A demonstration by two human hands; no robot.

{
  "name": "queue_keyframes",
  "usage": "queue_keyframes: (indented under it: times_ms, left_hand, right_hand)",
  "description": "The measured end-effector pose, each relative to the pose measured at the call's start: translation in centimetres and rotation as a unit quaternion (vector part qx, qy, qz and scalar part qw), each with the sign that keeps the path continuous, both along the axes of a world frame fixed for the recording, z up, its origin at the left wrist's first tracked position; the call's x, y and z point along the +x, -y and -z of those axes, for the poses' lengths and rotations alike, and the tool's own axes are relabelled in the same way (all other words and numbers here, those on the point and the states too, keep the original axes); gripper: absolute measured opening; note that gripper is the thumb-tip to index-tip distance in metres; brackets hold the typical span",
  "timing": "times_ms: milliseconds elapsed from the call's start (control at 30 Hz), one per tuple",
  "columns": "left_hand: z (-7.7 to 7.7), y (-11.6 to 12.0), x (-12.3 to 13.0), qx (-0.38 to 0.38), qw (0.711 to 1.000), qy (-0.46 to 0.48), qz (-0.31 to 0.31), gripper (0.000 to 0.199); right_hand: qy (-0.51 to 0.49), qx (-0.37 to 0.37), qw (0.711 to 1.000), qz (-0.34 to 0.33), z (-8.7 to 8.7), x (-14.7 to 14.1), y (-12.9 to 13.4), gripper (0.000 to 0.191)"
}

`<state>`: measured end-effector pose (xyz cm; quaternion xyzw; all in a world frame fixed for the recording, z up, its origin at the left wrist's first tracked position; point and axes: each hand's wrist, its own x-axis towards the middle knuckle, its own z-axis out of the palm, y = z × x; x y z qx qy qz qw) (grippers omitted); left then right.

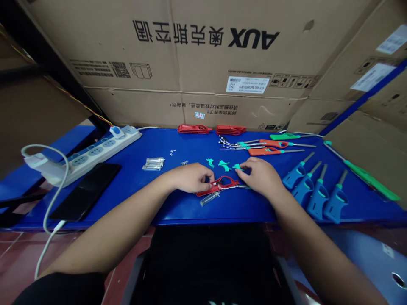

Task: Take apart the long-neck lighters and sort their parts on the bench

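A red half-shell of a lighter handle [224, 182] lies on the blue table with thin white wires inside and a metal rod at its right end. My left hand [194, 178] has curled fingers gripping the left part of this shell. My right hand [261, 174] is closed, thumb and index finger pinching a small green trigger piece [237, 166] behind the shell. Two more groups of green trigger pieces [224, 164] sit to its left. Just in front of the shell rests a transparent fuel tank [210, 198].
Several transparent tanks [154, 163] lie left, with small metal parts nearby. Red shells [231, 129] are stacked at the back. Orange lighters [266, 151], blue lighters [335, 201] and a green lighter [370, 178] occupy the right. A power strip [95, 152] and phone [86, 192] are left.
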<state>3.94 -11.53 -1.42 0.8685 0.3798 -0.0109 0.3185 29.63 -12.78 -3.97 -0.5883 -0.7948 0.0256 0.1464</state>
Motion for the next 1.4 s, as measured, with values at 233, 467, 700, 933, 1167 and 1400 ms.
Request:
queue_keyframes:
  times_ms: [233,467,700,933,1167,1400]
  left_hand:
    - [-0.2,0.2,0.1,0.031,0.999,0.010,0.009,0.018]
    - [0.4,0.0,0.0,0.050,0.998,0.040,0.028,0.017]
    - [0.9,-0.4,-0.2,0.050,0.998,0.031,0.015,0.016]
    - [-0.5,0.5,-0.7,0.158,0.987,0.041,0.014,0.020]
    - [0.2,6.4,1.9,0.217,0.972,-0.041,-0.087,0.027]
    - [2.5,7.6,2.3,0.190,0.974,-0.012,-0.126,0.010]
  right_hand:
    - [-0.048,0.046,0.992,-0.111,0.8,-2.4,2.3,0.020]
    - [-0.108,0.017,0.985,-0.133,2.1,-2.6,2.9,0.015]
    - [-0.144,0.079,0.972,-0.168,2.4,-1.4,2.6,0.018]
    - [-0.077,0.034,0.989,-0.123,2.1,-1.1,3.0,0.020]
    - [-0.096,-0.005,0.978,-0.185,1.9,-0.7,5.0,0.015]
    - [-0.080,-0.015,0.982,-0.168,2.7,-1.3,5.6,0.012]
